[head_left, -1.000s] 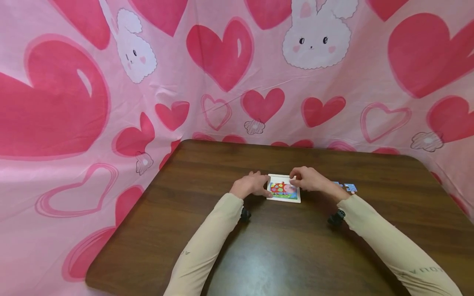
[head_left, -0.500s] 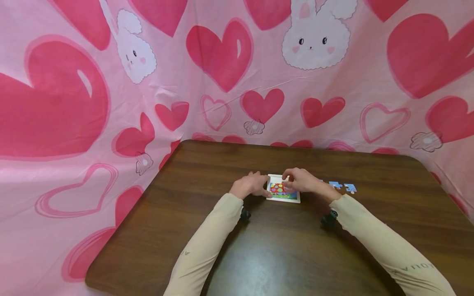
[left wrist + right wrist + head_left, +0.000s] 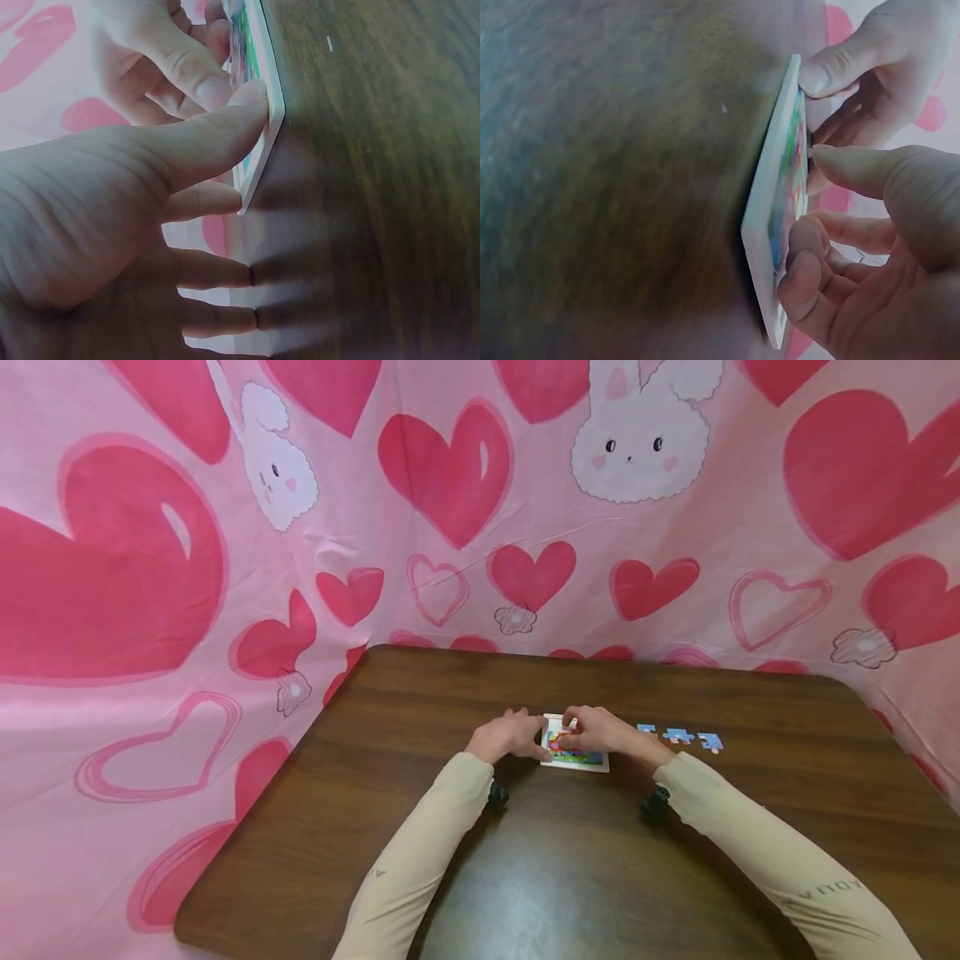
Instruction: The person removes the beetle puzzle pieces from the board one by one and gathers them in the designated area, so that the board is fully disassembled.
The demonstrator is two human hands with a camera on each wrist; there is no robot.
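Two pale sleeves (image 3: 420,852) are stretched over the brown table (image 3: 450,827); with the forearms low like this, pressure is probably best applied straight down. Beyond them the puzzle frame (image 3: 576,767) is laid flat, well in from the table's left edge. Its left side is steadied by the left hand (image 3: 510,735): the near-left corner is pressed by the thumb and the far-left corner met by the index finger, with nothing clenched. That brace should be firm enough to prevent sliding, yet clear of the picture.

Over the frame's interior the right hand (image 3: 603,729) is poised, its outer fingers bent; whether a piece is pinched cannot be told. Any piece there would be better lined up by its tabs before being pressed, since forcing could lift its neighbours. A pale strip is left showing by the frame's far-left corner.

Off the frame's right edge, toward the table's far-right corner, loose puzzle pieces (image 3: 678,736) are set out in a row, where they can be reached without crossing the left hand.
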